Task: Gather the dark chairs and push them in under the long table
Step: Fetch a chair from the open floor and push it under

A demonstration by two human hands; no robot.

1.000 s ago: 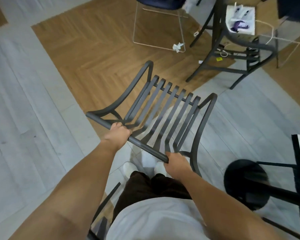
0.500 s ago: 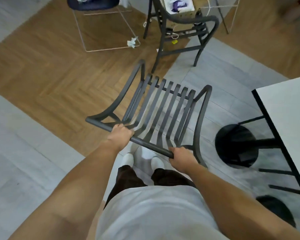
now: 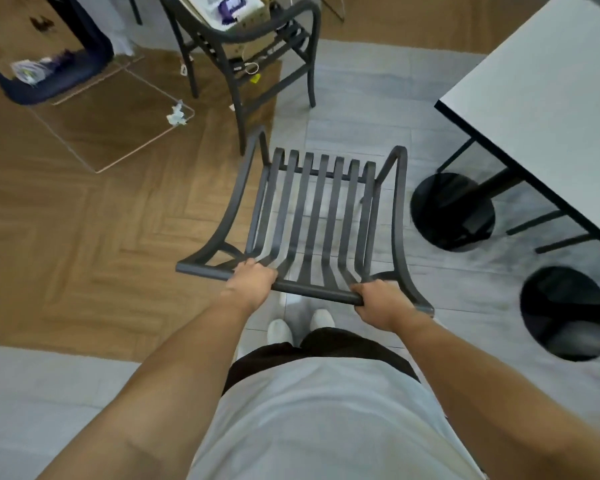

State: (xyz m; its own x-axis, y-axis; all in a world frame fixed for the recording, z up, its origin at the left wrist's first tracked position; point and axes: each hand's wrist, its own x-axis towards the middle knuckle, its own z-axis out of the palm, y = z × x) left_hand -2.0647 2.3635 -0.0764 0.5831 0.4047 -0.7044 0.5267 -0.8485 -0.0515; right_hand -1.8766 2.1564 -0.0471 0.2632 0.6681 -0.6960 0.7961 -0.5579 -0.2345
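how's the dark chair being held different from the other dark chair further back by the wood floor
The held chair is gripped at its top rail by the left hand and the right hand; the far chair stands untouched. The held chair's slatted seat is bare, while the far chair carries a cardboard box. The held chair sits nearer the long table. Both have dark frames with curved arms.

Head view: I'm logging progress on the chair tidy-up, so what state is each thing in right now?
Slatted chair: held by its top rail, not yet under the table.
Left hand: grips the rail.
Right hand: grips the rail's end.
Second dark chair: standing apart, box on its seat.
Long table: its corner in view, nothing under it here but round bases.
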